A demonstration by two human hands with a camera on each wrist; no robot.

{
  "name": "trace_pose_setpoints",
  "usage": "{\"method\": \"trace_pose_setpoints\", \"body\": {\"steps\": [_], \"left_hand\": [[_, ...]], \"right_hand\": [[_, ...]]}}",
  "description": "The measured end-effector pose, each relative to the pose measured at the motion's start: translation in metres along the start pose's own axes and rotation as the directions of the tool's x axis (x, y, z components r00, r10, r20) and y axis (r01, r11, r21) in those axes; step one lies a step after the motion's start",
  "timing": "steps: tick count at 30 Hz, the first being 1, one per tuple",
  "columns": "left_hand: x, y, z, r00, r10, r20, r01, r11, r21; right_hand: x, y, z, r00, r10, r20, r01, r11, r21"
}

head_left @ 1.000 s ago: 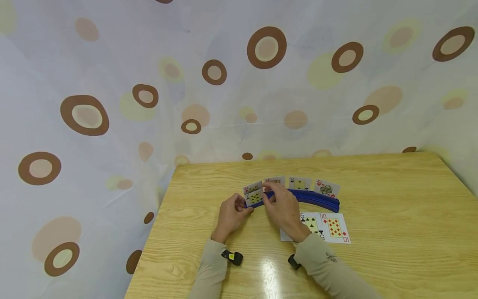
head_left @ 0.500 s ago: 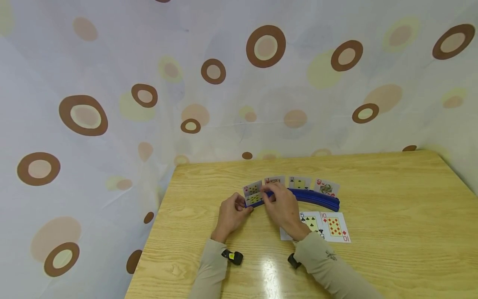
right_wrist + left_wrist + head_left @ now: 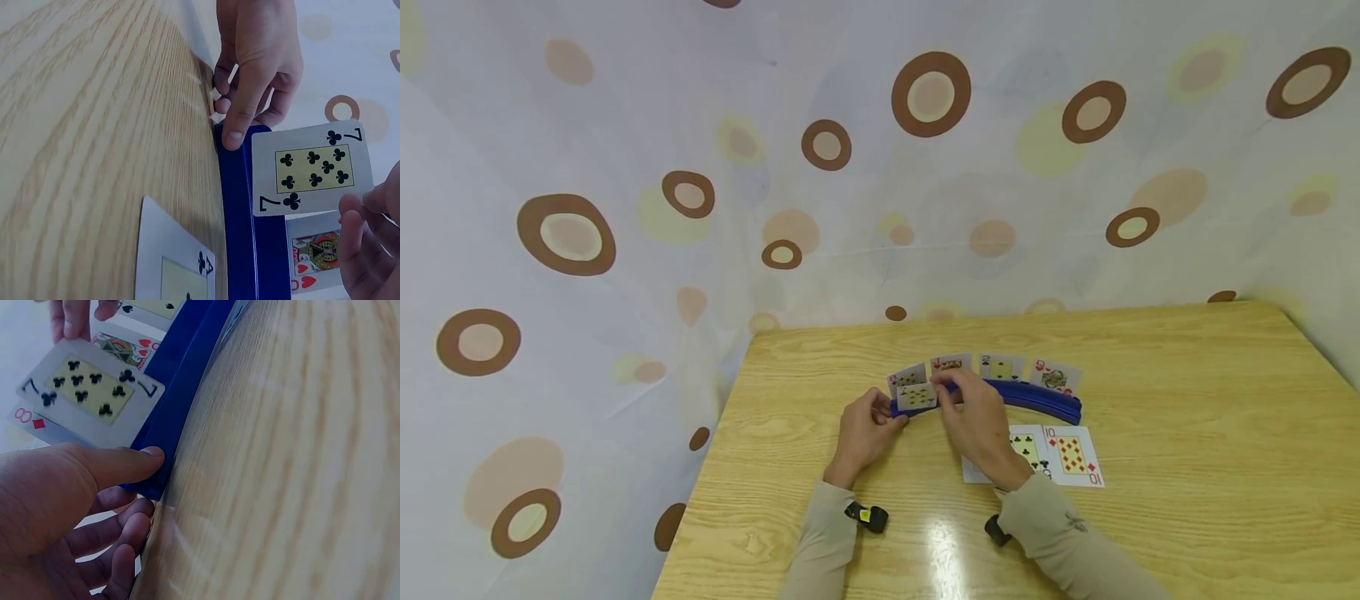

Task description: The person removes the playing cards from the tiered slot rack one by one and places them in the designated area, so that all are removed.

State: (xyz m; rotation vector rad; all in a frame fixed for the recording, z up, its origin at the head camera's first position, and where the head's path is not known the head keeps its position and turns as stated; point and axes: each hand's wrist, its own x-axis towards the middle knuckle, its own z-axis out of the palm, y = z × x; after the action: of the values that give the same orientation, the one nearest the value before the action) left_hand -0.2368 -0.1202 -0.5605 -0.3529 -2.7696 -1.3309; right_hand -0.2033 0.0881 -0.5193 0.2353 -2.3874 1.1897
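Observation:
My right hand [image 3: 976,417] pinches a seven of clubs [image 3: 312,170] by its edge, between thumb and fingers. The card is in front of the eight of diamonds [image 3: 31,422], which stands at the left end of a blue curved card holder [image 3: 1033,400] and is partly covered. Whether the seven's lower edge touches the holder, I cannot tell. My left hand [image 3: 863,429] grips the holder's left end, thumb [image 3: 134,464] on its front and the other fingers curled behind and below.
A face card of hearts [image 3: 315,253], a two of spades [image 3: 1002,367] and another red face card [image 3: 1054,377] stand farther along the holder. On the wooden table [image 3: 1187,467] lie a ten of diamonds [image 3: 1072,456], a five of clubs [image 3: 1028,447] and a partly hidden ace of clubs [image 3: 175,250].
The right hand has shifted slightly right with the seven of clubs, which now lies more level and a little right of the eight. The left hand has stayed on the holder.

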Motion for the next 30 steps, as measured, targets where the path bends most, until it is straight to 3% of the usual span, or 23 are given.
{"method": "trace_pose_setpoints", "body": {"steps": [12,19,30], "left_hand": [[-0.001,-0.001,0.001,1.000,-0.020,0.002,0.020,1.000,-0.021],[0.000,-0.001,0.001,1.000,-0.007,-0.002,0.007,1.000,-0.015],[-0.002,0.001,0.000,1.000,-0.004,0.010,0.005,1.000,-0.029]], "right_hand": [[-0.013,0.009,-0.026,0.997,-0.036,-0.070,0.036,0.999,0.000],[-0.026,0.012,-0.046,0.991,0.000,-0.131,0.009,0.997,0.071],[-0.036,0.024,-0.068,0.980,0.093,-0.177,-0.082,0.994,0.068]]}}
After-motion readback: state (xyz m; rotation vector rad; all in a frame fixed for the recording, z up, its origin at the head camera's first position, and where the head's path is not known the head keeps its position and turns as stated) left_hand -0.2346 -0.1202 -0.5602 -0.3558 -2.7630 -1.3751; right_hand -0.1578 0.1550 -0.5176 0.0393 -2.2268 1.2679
